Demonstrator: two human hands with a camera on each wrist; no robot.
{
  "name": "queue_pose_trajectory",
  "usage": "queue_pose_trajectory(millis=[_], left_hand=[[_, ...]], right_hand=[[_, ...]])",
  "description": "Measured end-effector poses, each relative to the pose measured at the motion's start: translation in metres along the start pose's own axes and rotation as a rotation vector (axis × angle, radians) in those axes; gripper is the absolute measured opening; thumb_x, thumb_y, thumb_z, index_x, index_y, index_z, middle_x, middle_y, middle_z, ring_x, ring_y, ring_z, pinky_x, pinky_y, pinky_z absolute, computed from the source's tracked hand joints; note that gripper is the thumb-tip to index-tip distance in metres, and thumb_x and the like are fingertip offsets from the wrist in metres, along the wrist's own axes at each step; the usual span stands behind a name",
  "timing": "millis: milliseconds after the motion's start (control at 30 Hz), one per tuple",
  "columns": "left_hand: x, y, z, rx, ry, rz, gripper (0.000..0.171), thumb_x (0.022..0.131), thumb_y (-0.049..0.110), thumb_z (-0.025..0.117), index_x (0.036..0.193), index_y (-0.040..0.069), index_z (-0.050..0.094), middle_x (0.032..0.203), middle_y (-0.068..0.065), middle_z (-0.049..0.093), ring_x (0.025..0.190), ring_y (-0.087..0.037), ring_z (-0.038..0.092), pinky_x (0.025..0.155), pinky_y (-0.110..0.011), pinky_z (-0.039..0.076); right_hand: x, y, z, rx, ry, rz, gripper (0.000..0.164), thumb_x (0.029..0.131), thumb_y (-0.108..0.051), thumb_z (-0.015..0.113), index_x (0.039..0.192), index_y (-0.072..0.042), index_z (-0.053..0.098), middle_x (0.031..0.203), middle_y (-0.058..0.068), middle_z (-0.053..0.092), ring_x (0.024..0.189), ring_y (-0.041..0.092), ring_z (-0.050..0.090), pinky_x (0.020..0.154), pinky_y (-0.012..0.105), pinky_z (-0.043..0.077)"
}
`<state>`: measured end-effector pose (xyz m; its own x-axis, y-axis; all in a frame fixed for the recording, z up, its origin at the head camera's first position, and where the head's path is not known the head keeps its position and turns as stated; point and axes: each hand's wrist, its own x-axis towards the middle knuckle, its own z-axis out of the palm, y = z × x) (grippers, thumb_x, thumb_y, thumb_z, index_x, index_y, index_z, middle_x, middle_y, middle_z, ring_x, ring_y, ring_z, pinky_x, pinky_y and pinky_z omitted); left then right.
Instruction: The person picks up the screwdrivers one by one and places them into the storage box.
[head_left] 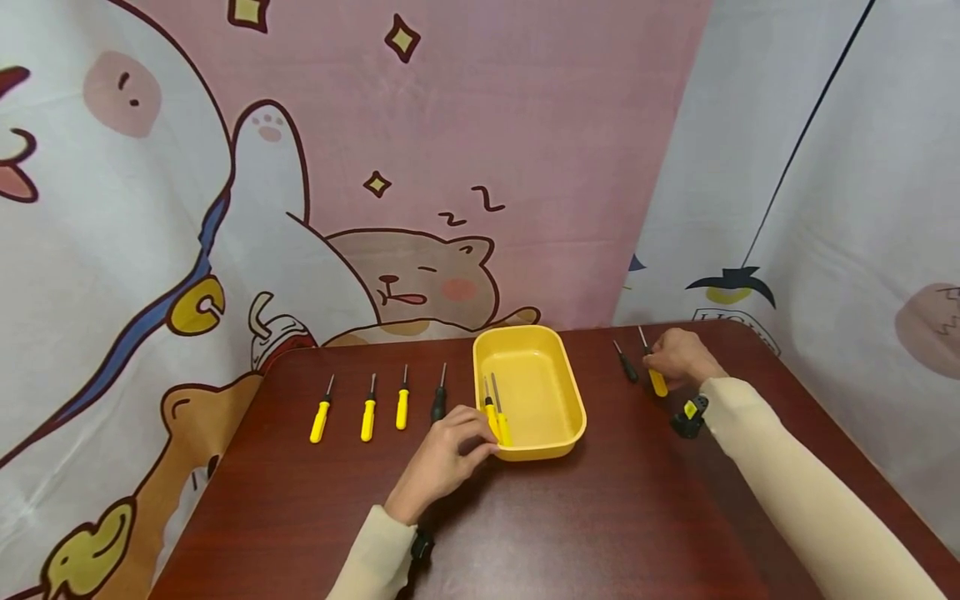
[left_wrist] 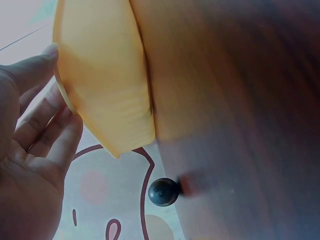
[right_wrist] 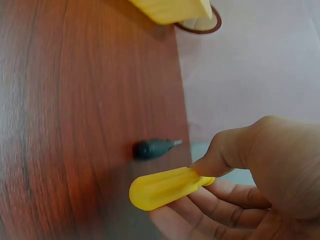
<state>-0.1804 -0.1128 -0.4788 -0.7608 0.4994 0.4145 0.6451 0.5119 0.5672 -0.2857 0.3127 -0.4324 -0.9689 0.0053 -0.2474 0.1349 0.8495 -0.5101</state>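
My left hand point(head_left: 448, 454) grips the near left corner of a yellow plastic tray point(head_left: 573, 400); in the left wrist view the thumb and fingertips meet its rim point(left_wrist: 56, 65). Inside the tray, along its left side, lie two screwdrivers with yellow handles point(head_left: 505, 431), one partly hidden by my fingers. At the right of the table, my right hand point(head_left: 682, 358) pinches a yellow-handled screwdriver point(right_wrist: 167, 187) between thumb and fingers, its shaft pointing away from me. Just left of it, a black-handled screwdriver point(head_left: 627, 367) lies on the table.
Left of the tray, a row of screwdrivers lies on the dark red wooden table point(head_left: 315, 517): three with yellow handles point(head_left: 318, 423), then one with a black handle point(head_left: 438, 404). A cartoon-printed cloth point(head_left: 570, 167) hangs behind the table and along its sides.
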Motion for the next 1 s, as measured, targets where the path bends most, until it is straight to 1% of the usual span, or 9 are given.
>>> queue_pose_trajectory(millis=[67,133,233,333,367,433,667,833,1000], left_hand=[[0.0,0.0,0.0,-0.001,-0.003,-0.002,0.009,0.09,0.022,0.08,0.096,0.018,0.076,0.11,0.0,0.073,0.11,-0.009,0.061,0.096,-0.032,0.057],[0.001,0.0,0.0,-0.006,-0.008,-0.007,0.008,0.09,0.022,0.08,0.096,0.018,0.076,0.11,-0.001,0.073,0.11,-0.009,0.061,0.097,-0.031,0.057],[0.0,0.0,-0.001,-0.007,-0.009,-0.007,0.009,0.09,0.022,0.08,0.096,0.018,0.076,0.11,-0.001,0.074,0.11,-0.009,0.061,0.097,-0.031,0.057],[0.0,0.0,0.0,0.0,0.001,0.007,0.009,0.09,0.022,0.08,0.096,0.018,0.076,0.109,-0.001,0.074,0.11,-0.01,0.061,0.096,-0.032,0.057],[0.0,0.0,0.0,0.003,0.004,0.012,0.009,0.089,0.022,0.081,0.096,0.017,0.076,0.109,-0.001,0.074,0.11,-0.01,0.061,0.096,-0.032,0.057],[0.0,-0.001,0.0,0.007,0.01,0.022,0.01,0.089,0.021,0.081,0.096,0.017,0.076,0.109,-0.001,0.073,0.11,-0.01,0.061,0.095,-0.032,0.057],[0.001,-0.001,0.0,0.003,0.008,0.028,0.007,0.09,0.02,0.08,0.095,0.018,0.076,0.108,-0.001,0.074,0.11,-0.01,0.061,0.096,-0.032,0.057],[0.002,0.0,0.0,0.006,0.012,0.04,0.007,0.09,0.019,0.08,0.095,0.017,0.076,0.107,-0.001,0.074,0.108,-0.01,0.062,0.094,-0.032,0.058],[0.001,0.0,-0.001,0.001,0.003,0.023,0.008,0.09,0.02,0.08,0.096,0.016,0.076,0.108,-0.001,0.074,0.109,-0.011,0.061,0.095,-0.032,0.057]], right_hand=[[-0.002,-0.005,0.001,0.004,0.005,-0.021,0.028,0.095,-0.016,0.062,0.069,-0.009,0.053,0.068,0.004,0.054,0.067,0.022,0.066,0.063,0.037,0.063],[-0.004,-0.01,0.002,0.018,0.007,-0.035,0.025,0.095,-0.017,0.063,0.073,-0.007,0.055,0.071,0.005,0.054,0.068,0.022,0.065,0.065,0.038,0.064],[-0.009,-0.02,0.004,0.033,0.016,-0.037,0.02,0.097,-0.018,0.064,0.091,0.002,0.063,0.083,0.012,0.061,0.073,0.023,0.066,0.068,0.04,0.064],[-0.014,-0.031,0.005,0.042,0.03,-0.032,0.031,0.097,-0.018,0.064,0.113,0.008,0.062,0.101,0.021,0.065,0.079,0.025,0.068,0.068,0.038,0.064],[-0.016,-0.035,0.006,0.043,0.033,-0.035,0.035,0.097,-0.018,0.064,0.118,0.009,0.061,0.107,0.024,0.065,0.081,0.026,0.069,0.068,0.038,0.064],[-0.018,-0.042,0.006,0.046,0.034,-0.034,0.039,0.097,-0.019,0.064,0.123,0.01,0.059,0.112,0.026,0.065,0.083,0.027,0.069,0.068,0.036,0.064],[-0.027,-0.063,0.009,0.07,0.021,-0.038,0.042,0.098,-0.02,0.064,0.127,0.008,0.056,0.111,0.024,0.065,0.082,0.026,0.07,0.07,0.036,0.064],[-0.033,-0.076,0.01,0.074,0.021,-0.07,0.04,0.097,-0.02,0.065,0.125,0.008,0.058,0.107,0.023,0.066,0.08,0.026,0.069,0.071,0.036,0.064],[-0.036,-0.09,0.012,0.082,0.005,-0.095,0.037,0.096,-0.021,0.065,0.122,0.005,0.058,0.103,0.02,0.067,0.077,0.025,0.069,0.067,0.035,0.063]])
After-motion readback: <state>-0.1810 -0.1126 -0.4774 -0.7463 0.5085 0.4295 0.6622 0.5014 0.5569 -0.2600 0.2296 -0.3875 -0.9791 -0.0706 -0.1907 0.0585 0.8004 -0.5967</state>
